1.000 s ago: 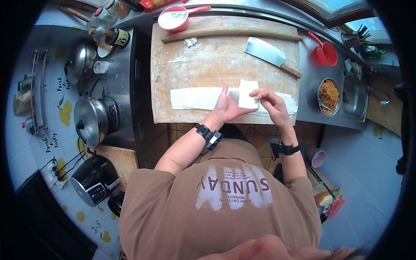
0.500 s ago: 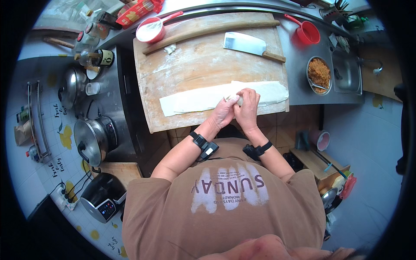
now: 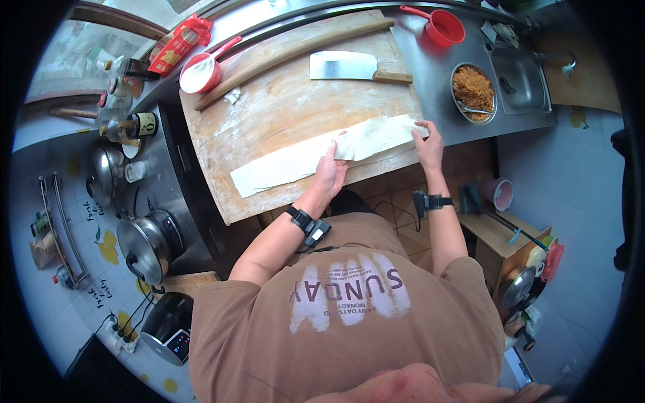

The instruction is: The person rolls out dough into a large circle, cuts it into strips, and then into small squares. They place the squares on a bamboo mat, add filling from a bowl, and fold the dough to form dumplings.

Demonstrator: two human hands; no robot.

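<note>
A person in a brown T-shirt (image 3: 349,275) is handling a long white strip of dough (image 3: 282,162), which is lying lengthwise near the front edge of a floured wooden board (image 3: 282,104). The right hand (image 3: 430,142) is pinching the strip's right end between thumb and fingers. The left hand (image 3: 329,171) is touching the near edge around mid-length, its thumb standing apart from the fingers; whether it is gripping, the view is not telling. Beyond the dough, a cleaver (image 3: 344,66) is lying flat, its wooden handle pointing right, and a long rolling pin (image 3: 295,60) is stretching across the far side. 2 red scoops (image 3: 446,28) are flanking the scene, the left holding white powder. A metal bowl of orange-brown filling (image 3: 473,88) is sitting beside the sink (image 3: 524,80).
</note>
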